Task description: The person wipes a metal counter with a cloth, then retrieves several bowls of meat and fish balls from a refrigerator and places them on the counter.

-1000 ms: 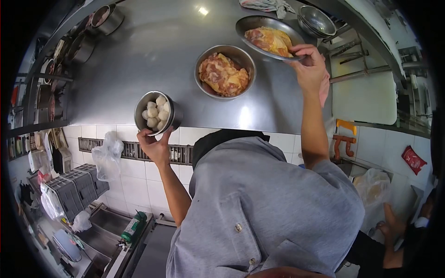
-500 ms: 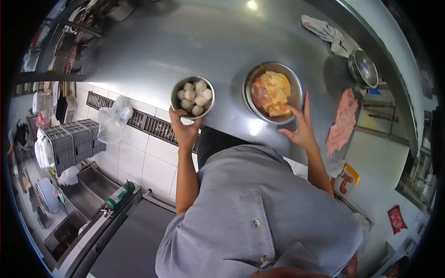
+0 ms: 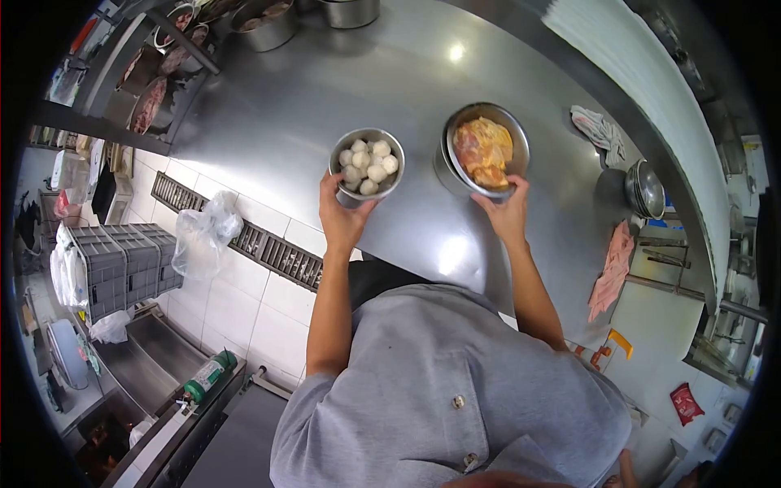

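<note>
My left hand is closed around the near side of a small steel bowl holding several pale round balls. To its right, my right hand grips the near rim of a wider steel bowl, thumb outside and fingers over the edge. Raw meat with a yellow-orange coating fills much of that bowl. It sits tilted on another steel vessel, whose side shows below at the left. The contents of the lower vessel are hidden.
Both bowls are at the steel worktop. A striped cloth, stacked bowls and a pink cloth lie to the right. Steel pots stand at the back left. A grey crate is far left.
My right hand has closed on the meat bowl's rim, and that bowl now tilts above the lower vessel. My left hand keeps its grip. The camera view has shifted.
</note>
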Demonstrator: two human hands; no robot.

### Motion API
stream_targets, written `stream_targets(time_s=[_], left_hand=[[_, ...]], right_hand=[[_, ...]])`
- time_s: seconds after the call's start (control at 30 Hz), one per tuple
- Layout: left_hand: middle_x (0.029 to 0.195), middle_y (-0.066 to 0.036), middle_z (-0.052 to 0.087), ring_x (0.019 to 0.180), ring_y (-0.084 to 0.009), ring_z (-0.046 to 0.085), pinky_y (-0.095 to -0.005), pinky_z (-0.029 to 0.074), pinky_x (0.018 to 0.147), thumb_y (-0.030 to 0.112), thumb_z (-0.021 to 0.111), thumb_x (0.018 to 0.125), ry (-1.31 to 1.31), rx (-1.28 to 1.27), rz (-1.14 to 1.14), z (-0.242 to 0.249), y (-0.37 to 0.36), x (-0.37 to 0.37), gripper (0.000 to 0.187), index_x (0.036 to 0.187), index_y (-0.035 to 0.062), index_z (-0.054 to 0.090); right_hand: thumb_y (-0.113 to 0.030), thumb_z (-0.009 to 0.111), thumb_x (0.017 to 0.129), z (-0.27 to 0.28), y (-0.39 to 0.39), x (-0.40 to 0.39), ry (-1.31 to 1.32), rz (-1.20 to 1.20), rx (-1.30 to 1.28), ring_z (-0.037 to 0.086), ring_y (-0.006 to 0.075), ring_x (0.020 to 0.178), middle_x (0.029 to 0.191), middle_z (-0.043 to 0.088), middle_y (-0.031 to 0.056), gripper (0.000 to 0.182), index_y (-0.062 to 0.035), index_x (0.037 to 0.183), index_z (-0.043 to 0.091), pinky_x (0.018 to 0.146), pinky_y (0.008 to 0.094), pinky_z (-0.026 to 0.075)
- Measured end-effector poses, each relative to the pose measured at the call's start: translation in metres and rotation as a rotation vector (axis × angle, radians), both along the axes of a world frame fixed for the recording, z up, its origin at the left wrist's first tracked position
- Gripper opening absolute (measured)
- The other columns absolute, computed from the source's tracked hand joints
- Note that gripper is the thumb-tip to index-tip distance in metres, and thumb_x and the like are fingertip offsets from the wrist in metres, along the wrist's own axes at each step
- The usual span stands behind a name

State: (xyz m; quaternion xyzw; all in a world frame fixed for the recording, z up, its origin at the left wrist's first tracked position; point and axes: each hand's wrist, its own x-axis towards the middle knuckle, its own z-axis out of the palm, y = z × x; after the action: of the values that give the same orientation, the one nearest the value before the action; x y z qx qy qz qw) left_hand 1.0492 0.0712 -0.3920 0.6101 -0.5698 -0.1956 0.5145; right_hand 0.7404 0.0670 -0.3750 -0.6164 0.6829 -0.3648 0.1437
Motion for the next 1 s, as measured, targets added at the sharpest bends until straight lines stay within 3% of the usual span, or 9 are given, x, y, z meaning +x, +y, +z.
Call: stream_targets(time_s=[0.17, 0.33, 0.67, 0.73, 0.77, 0.8, 0.87, 0.93, 1.0], left_hand=[[0.119, -0.016, 0.051, 0.108, -0.0295, 0.054, -0.0392, 0.048, 0.09, 0.011, 0.086, 0.06, 0.049, 0.022, 0.062, 0.003, -0.042, 0.045, 0.075, 0.121, 0.003, 0.042], [0.117, -0.014, 0.056, 0.107, -0.0322, 0.055, -0.0379, 0.045, 0.089, 0.015, 0.084, 0.062, 0.088, 0.047, 0.172, -0.004, -0.098, 0.097, 0.067, 0.117, 0.0051, 0.046], [0.104, -0.015, 0.052, 0.098, -0.0339, 0.054, -0.0375, 0.045, 0.084, 0.019, 0.083, 0.062, -0.093, 0.01, 0.148, 0.014, -0.162, 0.15, 0.052, 0.101, 0.0058, 0.052], [0.102, -0.013, 0.048, 0.094, -0.0311, 0.053, -0.0363, 0.047, 0.079, 0.019, 0.083, 0.063, -0.134, -0.015, 0.1, 0.011, -0.153, 0.153, 0.047, 0.097, 0.0068, 0.052], [0.102, -0.013, 0.048, 0.094, -0.0311, 0.053, -0.0363, 0.047, 0.079, 0.019, 0.083, 0.063, -0.126, -0.014, 0.101, 0.011, -0.148, 0.149, 0.047, 0.097, 0.0068, 0.052], [0.103, -0.014, 0.048, 0.092, -0.0292, 0.053, -0.035, 0.047, 0.076, 0.019, 0.081, 0.065, -0.051, -0.029, -0.004, 0.009, -0.139, 0.141, 0.046, 0.098, 0.0056, 0.053], [0.105, -0.014, 0.048, 0.09, -0.0273, 0.053, -0.0337, 0.048, 0.073, 0.019, 0.08, 0.066, 0.022, -0.039, -0.119, 0.021, -0.112, 0.119, 0.044, 0.098, 0.0045, 0.053], [0.102, -0.014, 0.051, 0.085, -0.0259, 0.054, -0.0315, 0.048, 0.068, 0.02, 0.079, 0.068, 0.534, 0.041, 0.076, 0.047, -0.093, 0.091, 0.043, 0.096, -0.0007, 0.054], [0.097, -0.017, 0.054, 0.082, -0.0301, 0.056, -0.0354, 0.049, 0.07, 0.016, 0.075, 0.071, 0.478, 0.172, 0.153, 0.039, -0.089, 0.086, 0.04, 0.097, -0.0053, 0.053]], right_hand=[[-0.031, 0.082, 0.067, 0.001, -0.079, 0.061, 0.045, 0.101, -0.045, 0.054, 0.0396, 0.099, 0.111, 0.051, 0.0211, 0.071, -0.0023, 0.114, 0.038, 0.083, 0.043, 0.044], [-0.033, 0.067, 0.082, 0.004, -0.167, 0.129, 0.15, 0.402, -0.086, 0.053, 0.0426, 0.105, 0.114, 0.05, 0.0228, 0.055, -0.0096, 0.121, 0.035, 0.085, 0.0462, 0.045], [-0.023, 0.057, 0.087, 0.038, -0.259, 0.254, 0.181, 0.274, 0.048, 0.058, 0.0391, 0.096, 0.112, 0.052, 0.0204, 0.043, -0.01, 0.124, 0.038, 0.079, 0.0477, 0.048], [-0.023, 0.059, 0.085, 0.033, -0.248, 0.26, 0.099, 0.391, -0.199, 0.058, 0.0377, 0.095, 0.11, 0.054, 0.019, 0.039, -0.0071, 0.119, 0.045, 0.08, 0.0455, 0.047], [-0.022, 0.061, 0.086, 0.031, -0.243, 0.262, -0.009, 0.502, -0.162, 0.062, 0.0293, 0.083, 0.097, 0.06, 0.0144, 0.03, -0.0044, 0.11, 0.054, 0.072, 0.041, 0.051], [-0.022, 0.061, 0.086, 0.029, -0.238, 0.259, -0.005, 0.501, -0.154, 0.062, 0.0293, 0.083, 0.097, 0.06, 0.0144, 0.03, -0.0044, 0.11, 0.054, 0.072, 0.041, 0.051], [-0.02, 0.063, 0.085, 0.035, -0.221, 0.255, -0.191, 0.59, 0.345, 0.062, 0.0207, 0.072, 0.083, 0.062, 0.011, 0.023, -0.001, 0.096, 0.059, 0.059, 0.0343, 0.051], [-0.017, 0.063, 0.084, 0.036, -0.21, 0.239, -0.102, 0.581, 0.308, 0.059, 0.0163, 0.065, 0.076, 0.061, 0.0085, 0.019, 0.0013, 0.087, 0.058, 0.051, 0.0297, 0.048], [-0.015, 0.064, 0.082, 0.044, -0.184, 0.224, -0.24, 0.45, 0.383, 0.059, 0.0174, 0.063, 0.074, 0.062, 0.0093, 0.018, 0.0024, 0.083, 0.057, 0.052, 0.03, 0.048]])
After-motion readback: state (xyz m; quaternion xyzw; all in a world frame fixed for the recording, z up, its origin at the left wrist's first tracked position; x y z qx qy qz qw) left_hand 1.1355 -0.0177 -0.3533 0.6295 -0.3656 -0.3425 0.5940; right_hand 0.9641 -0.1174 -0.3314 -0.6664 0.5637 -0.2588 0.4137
